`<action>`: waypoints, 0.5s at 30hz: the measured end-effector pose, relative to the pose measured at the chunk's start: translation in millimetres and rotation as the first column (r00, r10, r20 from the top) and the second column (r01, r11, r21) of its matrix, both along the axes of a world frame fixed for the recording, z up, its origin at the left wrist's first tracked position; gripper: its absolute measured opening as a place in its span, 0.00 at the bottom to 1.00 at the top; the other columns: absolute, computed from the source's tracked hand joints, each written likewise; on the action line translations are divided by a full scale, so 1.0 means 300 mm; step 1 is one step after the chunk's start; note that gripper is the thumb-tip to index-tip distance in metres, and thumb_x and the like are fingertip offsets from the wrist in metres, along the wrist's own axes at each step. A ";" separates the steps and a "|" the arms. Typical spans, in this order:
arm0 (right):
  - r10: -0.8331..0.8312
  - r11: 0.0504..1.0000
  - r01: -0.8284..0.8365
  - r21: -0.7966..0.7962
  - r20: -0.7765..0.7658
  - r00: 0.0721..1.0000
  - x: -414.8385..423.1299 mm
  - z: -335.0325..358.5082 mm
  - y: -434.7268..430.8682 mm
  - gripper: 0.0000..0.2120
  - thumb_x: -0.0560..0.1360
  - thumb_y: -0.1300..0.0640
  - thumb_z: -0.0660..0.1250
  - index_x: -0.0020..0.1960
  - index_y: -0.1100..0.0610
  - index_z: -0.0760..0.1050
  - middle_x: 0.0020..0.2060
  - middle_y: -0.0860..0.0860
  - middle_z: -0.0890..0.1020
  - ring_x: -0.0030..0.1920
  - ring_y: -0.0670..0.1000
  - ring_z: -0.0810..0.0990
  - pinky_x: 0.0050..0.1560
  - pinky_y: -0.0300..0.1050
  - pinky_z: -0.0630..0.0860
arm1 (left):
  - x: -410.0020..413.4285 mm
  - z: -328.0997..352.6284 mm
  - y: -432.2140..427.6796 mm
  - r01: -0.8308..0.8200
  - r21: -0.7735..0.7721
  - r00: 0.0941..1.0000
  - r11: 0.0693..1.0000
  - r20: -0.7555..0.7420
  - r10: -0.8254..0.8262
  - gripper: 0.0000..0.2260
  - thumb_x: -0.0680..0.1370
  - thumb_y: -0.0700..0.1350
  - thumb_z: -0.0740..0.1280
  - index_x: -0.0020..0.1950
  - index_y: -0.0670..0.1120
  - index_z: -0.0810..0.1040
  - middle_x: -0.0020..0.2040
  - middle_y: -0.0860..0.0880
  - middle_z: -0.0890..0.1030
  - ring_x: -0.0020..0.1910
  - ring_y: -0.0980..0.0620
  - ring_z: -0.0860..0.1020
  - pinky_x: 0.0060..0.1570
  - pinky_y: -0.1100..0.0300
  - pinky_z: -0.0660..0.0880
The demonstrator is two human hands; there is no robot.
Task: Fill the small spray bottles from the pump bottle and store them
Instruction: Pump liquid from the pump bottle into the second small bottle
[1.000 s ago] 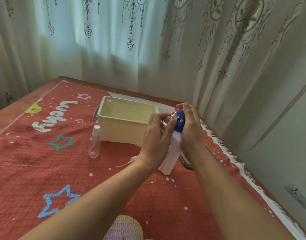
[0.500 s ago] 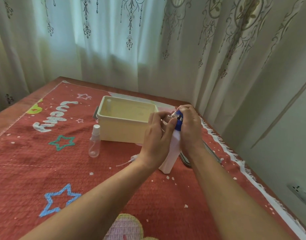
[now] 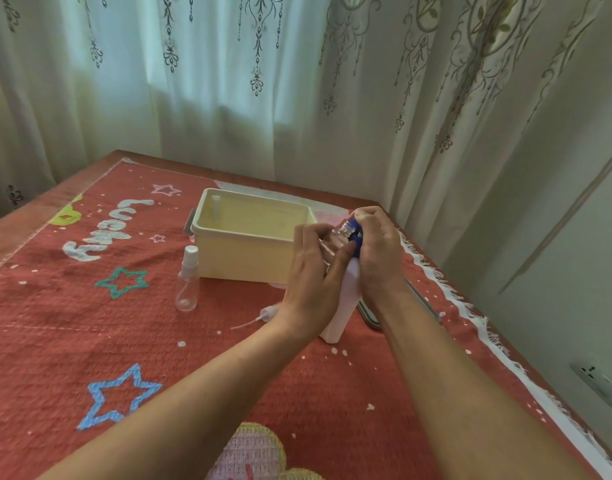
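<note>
Gripping a small open-necked spray bottle point(image 3: 337, 239) in the left hand point(image 3: 311, 271), fingers and thumb curled round its clear body, neck tilted up toward one o'clock and right at the blue pump head point(image 3: 357, 247). Clasping that pump head with the right hand point(image 3: 379, 254), fingers wrapped over the top (nozzle itself hidden beneath them). Under both hands, upright on the red cloth point(image 3: 72, 341): the white pump bottle point(image 3: 344, 299). At ten o'clock from the pump bottle, just beyond the left hand: a cream bin point(image 3: 245, 259), open-topped, with something pale and upright in its far-left corner, too faint to name. At nine o'clock, just beside the bin's near wall: a second small spray bottle point(image 3: 186, 285), capped, upright, clear. Between that one and the left wrist, lying flat on the cloth: a loose spray cap point(image 3: 268, 311), thin dip tube pointing toward eight o'clock. At three o'clock, partly hidden under the right forearm: a dark-rimmed flat tray point(image 3: 368, 315).
</note>
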State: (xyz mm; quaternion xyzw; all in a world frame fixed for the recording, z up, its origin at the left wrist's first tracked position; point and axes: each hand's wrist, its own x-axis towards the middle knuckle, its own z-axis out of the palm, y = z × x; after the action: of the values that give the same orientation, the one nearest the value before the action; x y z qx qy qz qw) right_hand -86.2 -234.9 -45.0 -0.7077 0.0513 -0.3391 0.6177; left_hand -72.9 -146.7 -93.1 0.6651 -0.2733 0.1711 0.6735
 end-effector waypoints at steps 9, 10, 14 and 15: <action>-0.004 1.000 0.004 0.015 -0.005 1.000 -0.005 0.006 0.007 0.09 0.81 0.62 0.60 0.43 0.61 0.74 0.36 0.51 0.75 0.41 0.53 0.73 0.43 0.43 0.72 | -0.003 -0.012 -0.007 -0.001 -0.018 1.000 1.000 -0.022 0.000 0.11 0.82 0.49 0.65 0.61 0.46 0.70 0.56 0.51 0.67 0.52 0.61 0.71 0.52 0.71 0.70; 0.001 1.000 -0.001 0.024 -0.004 1.000 -0.005 0.006 0.007 0.09 0.81 0.62 0.60 0.43 0.61 0.74 0.36 0.52 0.75 0.41 0.53 0.72 0.42 0.43 0.72 | -0.003 -0.013 -0.008 -0.002 -0.025 1.000 1.000 -0.026 0.001 0.11 0.81 0.48 0.65 0.61 0.45 0.70 0.56 0.51 0.67 0.52 0.60 0.72 0.52 0.70 0.71; -0.017 1.000 0.017 -0.012 -0.021 1.000 -0.006 0.008 0.008 0.09 0.80 0.62 0.60 0.44 0.62 0.74 0.35 0.51 0.75 0.41 0.51 0.73 0.42 0.42 0.73 | -0.007 -0.018 -0.011 -0.007 -0.030 0.999 1.000 -0.036 0.006 0.13 0.81 0.48 0.66 0.61 0.43 0.71 0.56 0.50 0.68 0.53 0.57 0.73 0.52 0.68 0.72; -0.017 1.000 0.017 -0.010 -0.025 1.000 -0.006 0.007 0.008 0.09 0.81 0.62 0.60 0.44 0.62 0.74 0.36 0.51 0.75 0.41 0.51 0.73 0.42 0.42 0.73 | -0.007 -0.019 -0.012 -0.007 -0.028 0.999 1.000 -0.038 0.006 0.13 0.81 0.48 0.66 0.62 0.43 0.71 0.57 0.50 0.68 0.52 0.57 0.73 0.52 0.69 0.72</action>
State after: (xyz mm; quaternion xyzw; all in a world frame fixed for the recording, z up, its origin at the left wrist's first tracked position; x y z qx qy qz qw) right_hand -87.9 -232.4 -43.0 -0.7143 0.0636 -0.3358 0.6107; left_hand -75.0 -150.3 -98.8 0.6596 -0.2557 0.1645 0.6874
